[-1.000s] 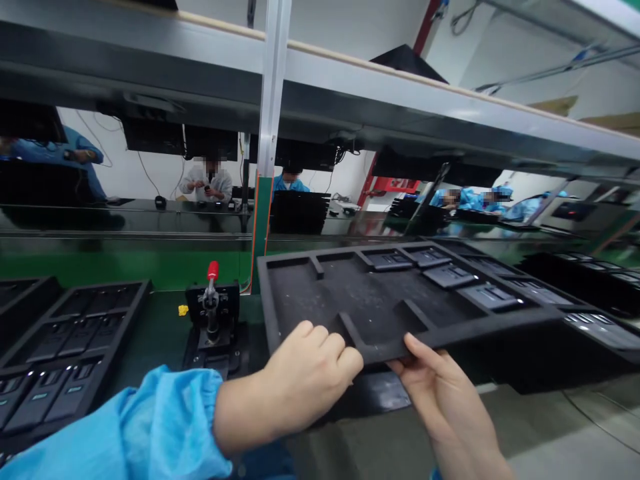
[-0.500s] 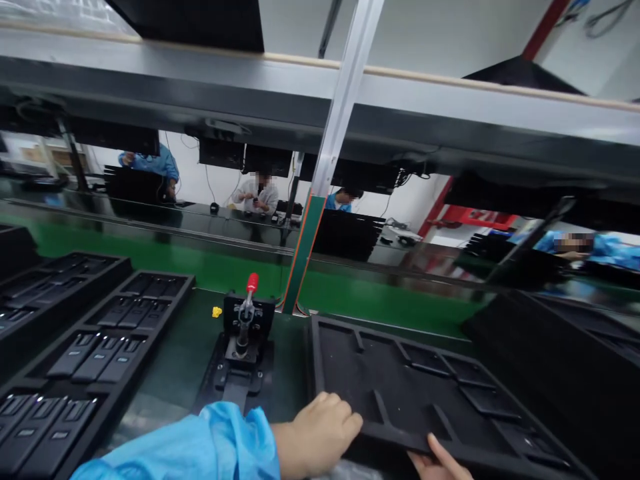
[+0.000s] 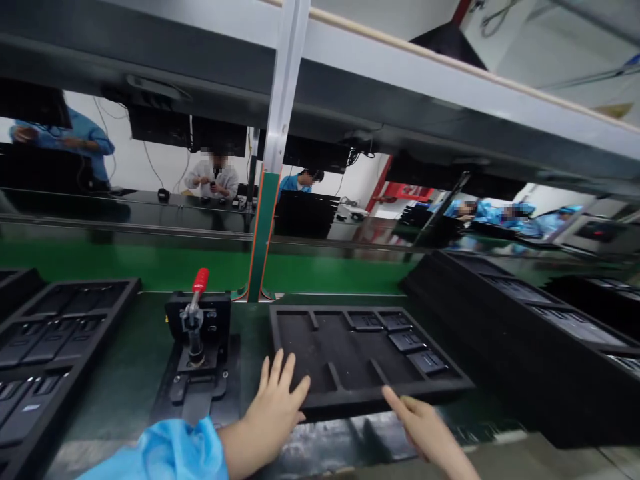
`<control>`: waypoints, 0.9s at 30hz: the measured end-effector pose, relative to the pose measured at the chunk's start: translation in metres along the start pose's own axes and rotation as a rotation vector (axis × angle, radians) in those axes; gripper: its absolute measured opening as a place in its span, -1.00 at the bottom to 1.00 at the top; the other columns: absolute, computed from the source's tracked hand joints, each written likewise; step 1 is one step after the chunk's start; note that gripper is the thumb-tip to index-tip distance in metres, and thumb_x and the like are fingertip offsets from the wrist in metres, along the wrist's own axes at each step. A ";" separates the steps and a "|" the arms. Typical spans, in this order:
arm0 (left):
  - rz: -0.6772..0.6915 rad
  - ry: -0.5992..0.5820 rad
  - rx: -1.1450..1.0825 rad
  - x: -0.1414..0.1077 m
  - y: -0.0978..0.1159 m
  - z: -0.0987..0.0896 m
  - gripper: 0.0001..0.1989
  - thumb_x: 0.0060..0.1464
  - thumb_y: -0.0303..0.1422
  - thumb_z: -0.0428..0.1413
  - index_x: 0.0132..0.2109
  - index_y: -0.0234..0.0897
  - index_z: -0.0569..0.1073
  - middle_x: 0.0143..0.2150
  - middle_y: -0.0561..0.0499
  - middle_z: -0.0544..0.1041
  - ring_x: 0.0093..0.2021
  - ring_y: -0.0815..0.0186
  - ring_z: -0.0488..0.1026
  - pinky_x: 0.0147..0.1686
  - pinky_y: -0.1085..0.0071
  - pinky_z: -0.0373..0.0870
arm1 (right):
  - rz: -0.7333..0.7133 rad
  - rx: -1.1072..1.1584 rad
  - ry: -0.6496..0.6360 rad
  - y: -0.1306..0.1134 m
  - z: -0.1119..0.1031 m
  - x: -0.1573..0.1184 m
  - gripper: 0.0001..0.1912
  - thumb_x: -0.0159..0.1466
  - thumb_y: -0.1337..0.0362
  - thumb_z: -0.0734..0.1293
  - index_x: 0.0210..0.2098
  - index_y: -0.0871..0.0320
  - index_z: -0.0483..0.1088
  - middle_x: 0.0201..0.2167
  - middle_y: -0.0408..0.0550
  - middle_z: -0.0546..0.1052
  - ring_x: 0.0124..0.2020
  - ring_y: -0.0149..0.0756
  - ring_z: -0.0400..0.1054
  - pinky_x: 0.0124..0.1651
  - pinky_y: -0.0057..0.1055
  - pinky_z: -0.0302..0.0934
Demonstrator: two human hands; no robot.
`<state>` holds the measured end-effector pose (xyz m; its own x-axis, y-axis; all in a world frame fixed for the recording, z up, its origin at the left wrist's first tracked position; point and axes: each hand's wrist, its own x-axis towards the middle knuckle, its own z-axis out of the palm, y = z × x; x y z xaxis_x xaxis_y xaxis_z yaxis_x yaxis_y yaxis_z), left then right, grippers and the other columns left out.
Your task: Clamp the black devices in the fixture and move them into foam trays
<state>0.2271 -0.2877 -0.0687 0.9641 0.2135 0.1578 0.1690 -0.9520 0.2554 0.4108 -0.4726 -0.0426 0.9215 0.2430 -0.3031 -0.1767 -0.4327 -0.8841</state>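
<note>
A black foam tray (image 3: 345, 403) lies on the dark green bench top, with several flat black plastic parts (image 3: 407, 341) in its right and far compartments. My left hand (image 3: 273, 407) is at the tray's near left corner, palm down and fingers spread, with nothing held. Close to the tray's near edge is my right hand (image 3: 425, 430), thumb stretched out and fingers partly curled, holding nothing visible. Whether either hand still touches the tray I cannot tell. Left of the tray stands a black clamping fixture (image 3: 197, 360) with a red-tipped toggle lever (image 3: 201, 280).
Foam trays (image 3: 100, 360) filled with black parts lie at the left. A tall stack of black trays (image 3: 500, 353) stands at the right. Behind the bench rises a metal post (image 3: 265, 227) under a shelf (image 3: 425, 87). Several people in blue or white coats work beyond.
My hands have loosened from the tray, and the left hand's fingers have spread. The tray now sits squarer on the bench. My view has swung to the right.
</note>
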 end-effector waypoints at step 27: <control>0.190 0.357 0.052 -0.065 -0.018 -0.019 -0.45 -0.03 -0.03 0.12 0.02 -0.28 0.30 -0.01 -0.18 0.45 0.04 0.07 0.37 -0.03 0.23 0.40 | 0.087 0.282 0.056 -0.104 0.055 0.002 -0.74 0.03 0.30 0.36 -0.68 0.16 0.20 -0.73 -0.17 0.25 -0.73 -0.50 0.12 -0.70 -0.60 0.09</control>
<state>0.1574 -0.2804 -0.0650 0.8490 0.0864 0.5213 0.0132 -0.9897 0.1425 0.4124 -0.3794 0.0296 0.9150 0.1637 -0.3689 -0.3378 -0.1895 -0.9219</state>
